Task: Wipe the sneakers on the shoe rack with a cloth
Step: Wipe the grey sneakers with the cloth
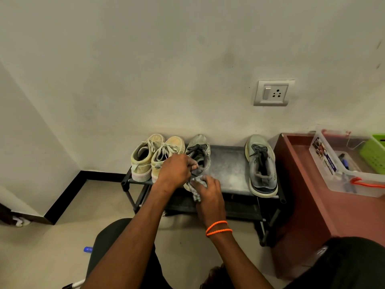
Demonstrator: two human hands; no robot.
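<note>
A pair of beige sneakers (155, 158) sits at the left end of the shoe rack (229, 170), toes to the wall, the two touching side by side and their heels at the front edge. Just to their right stands a grey sneaker (199, 151) with dark laces, its toe also at the back edge. The left hand (176, 171) comes over the heel of the inner beige shoe and grips the collar of that grey sneaker, fingers curled into its opening. Directly in front of it the right hand (209, 193), with two orange bands (217, 228) on the wrist, pinches a bunched patterned cloth (195, 189) against the heel of the same sneaker at the rack's front edge; part of the cloth hangs below the palm. A bare stretch of the top shelf lies between this shoe and a second grey sneaker (262, 165), which rests well apart near the right end, heel slightly over the front edge. Beside the rack on the right stands a reddish cabinet (308, 205) bearing a clear plastic bin (341, 174) and a green basket (375, 153). A wall socket (273, 93) is mounted above
</note>
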